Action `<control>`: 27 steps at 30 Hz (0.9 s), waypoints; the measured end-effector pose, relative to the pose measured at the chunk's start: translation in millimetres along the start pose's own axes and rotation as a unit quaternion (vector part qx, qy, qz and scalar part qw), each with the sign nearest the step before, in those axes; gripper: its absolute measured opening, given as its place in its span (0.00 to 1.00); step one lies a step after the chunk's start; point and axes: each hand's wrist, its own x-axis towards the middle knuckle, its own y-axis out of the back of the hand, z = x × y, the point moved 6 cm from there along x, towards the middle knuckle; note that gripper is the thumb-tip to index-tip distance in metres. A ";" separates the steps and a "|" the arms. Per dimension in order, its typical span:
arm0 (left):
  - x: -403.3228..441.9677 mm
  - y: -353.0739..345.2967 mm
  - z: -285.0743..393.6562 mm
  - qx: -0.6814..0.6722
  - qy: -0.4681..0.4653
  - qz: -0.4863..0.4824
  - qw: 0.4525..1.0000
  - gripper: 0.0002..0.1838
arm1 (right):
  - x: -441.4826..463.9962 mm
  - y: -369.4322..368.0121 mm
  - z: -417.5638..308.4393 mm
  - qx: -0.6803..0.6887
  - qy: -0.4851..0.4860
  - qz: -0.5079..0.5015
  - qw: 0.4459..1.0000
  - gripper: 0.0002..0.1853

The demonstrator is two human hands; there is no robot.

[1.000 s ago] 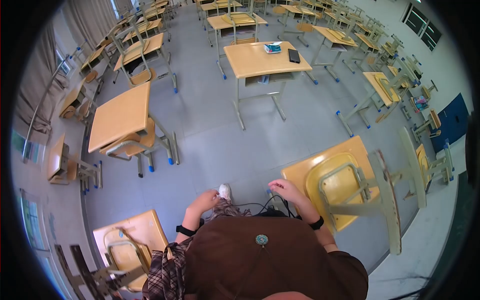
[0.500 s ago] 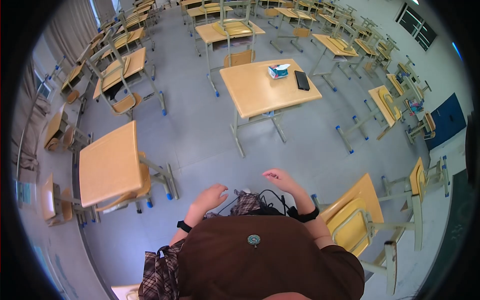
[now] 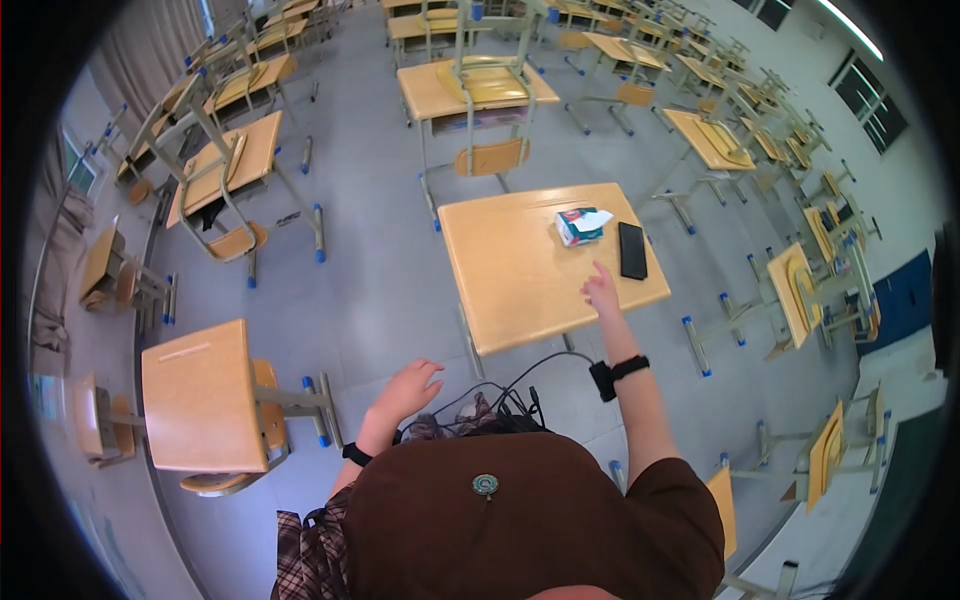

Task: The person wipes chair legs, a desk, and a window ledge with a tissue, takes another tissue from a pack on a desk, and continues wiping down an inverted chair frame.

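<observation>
My right hand (image 3: 601, 290) reaches over the front part of a wooden school desk (image 3: 510, 270), fingers apart and holding nothing. Just beyond its fingertips lies a pack of tissues (image 3: 582, 227) with a white tissue sticking out of the top. A black smartphone (image 3: 632, 251) lies flat to the right of the pack, close to the desk's right edge, apart from my hand. In front of my body, my left hand (image 3: 408, 389) hangs in the air short of the desk, fingers loosely spread with nothing in them. Black bands circle both wrists.
Black cables (image 3: 515, 390) hang between my arms, one running to a small black box (image 3: 602, 381) at my right wrist. Another desk (image 3: 205, 395) stands to the left. Behind, rows of desks carry upturned chairs (image 3: 492, 80). Grey floor (image 3: 350, 270) runs between the rows.
My right hand has stretched forward from beside my body to over the desk. The desk now appears nearer and lower in view. My left hand stays in front of me.
</observation>
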 end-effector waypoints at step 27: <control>234.8 -7.4 -43.5 -0.072 -0.106 -0.110 0.986 0.36 | -14.9 -97.3 -24.5 0.082 -0.068 -0.095 0.990 0.17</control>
